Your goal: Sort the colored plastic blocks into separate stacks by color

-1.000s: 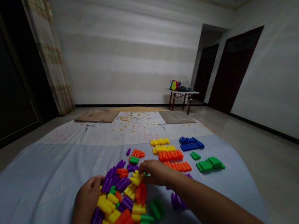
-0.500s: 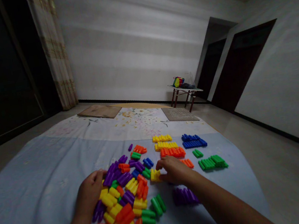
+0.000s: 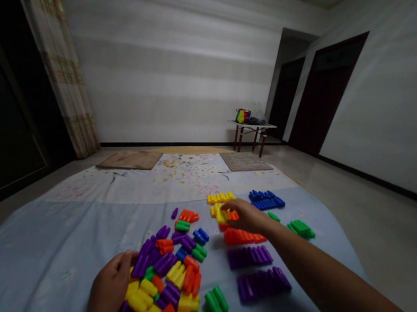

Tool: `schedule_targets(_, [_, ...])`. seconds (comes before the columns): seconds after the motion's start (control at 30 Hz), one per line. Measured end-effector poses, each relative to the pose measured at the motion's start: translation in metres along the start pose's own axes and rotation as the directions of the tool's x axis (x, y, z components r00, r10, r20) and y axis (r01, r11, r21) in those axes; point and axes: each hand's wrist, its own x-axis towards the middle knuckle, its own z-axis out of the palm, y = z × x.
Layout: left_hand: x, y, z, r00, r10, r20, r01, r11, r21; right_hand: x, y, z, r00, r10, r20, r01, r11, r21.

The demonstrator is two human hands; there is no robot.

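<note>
Yellow pieces [image 3: 222,217] pinched, the right hand [image 3: 247,216] hangs outstretched, palm down.

Piece pile [image 3: 166,264] left of rows [image 3: 249,257]

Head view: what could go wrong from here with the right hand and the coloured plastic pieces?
The right hand holds a yellow ribbed plastic piece close to the orange ribbed plastic rows, so it might nudge them. The right forearm passes close to the purple ribbed plastic rows and could brush them. The mixed-colour plastic heap beside the left hand is partly stacked, so a push might make some slide.
</note>
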Motion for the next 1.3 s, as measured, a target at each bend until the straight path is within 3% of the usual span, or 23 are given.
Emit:
schedule_targets(0.13, [0.001,-0.001,0.001,1.000,-0.010,-0.001,0.010,1.000,-0.010,0.025,0.045,-0.020,0.988,0.149,0.040,-0.146,0.987,-0.074])
schedule_targets(0.27, [0.001,-0.002,0.002,1.000,-0.021,-0.016,0.021,1.000,-0.003,0.042,0.078,-0.016,0.970,0.226,0.095,-0.216,0.971,-0.108])
schedule_targets(0.53, [0.001,-0.008,0.002,1.000,0.003,-0.017,-0.003,1.000,0.001,0.055,0.094,0.007,0.916,0.351,0.192,-0.335,0.936,-0.109])
schedule_targets(0.77, [0.002,-0.011,0.003,1.000,-0.016,0.007,0.016,1.000,-0.008,0.055,0.085,0.007,0.899,0.375,0.227,-0.370,0.927,-0.062])
schedule_targets(1.0, [-0.001,-0.006,0.003,1.000,-0.005,0.006,0.005,1.000,0.013,0.049,0.066,-0.008,0.956,0.279,0.093,-0.279,0.960,-0.016])
schedule_targets(1.2, [-0.004,0.003,0.003,1.000,0.001,-0.009,-0.001,1.000,-0.002,0.031,0.007,0.005,0.998,0.048,0.030,-0.052,0.991,0.121])
schedule_targets(1.3, [-0.005,0.005,0.003,1.000,0.011,-0.016,-0.011,1.000,-0.005,0.018,-0.031,0.019,0.993,-0.104,0.062,0.089,0.975,0.205])
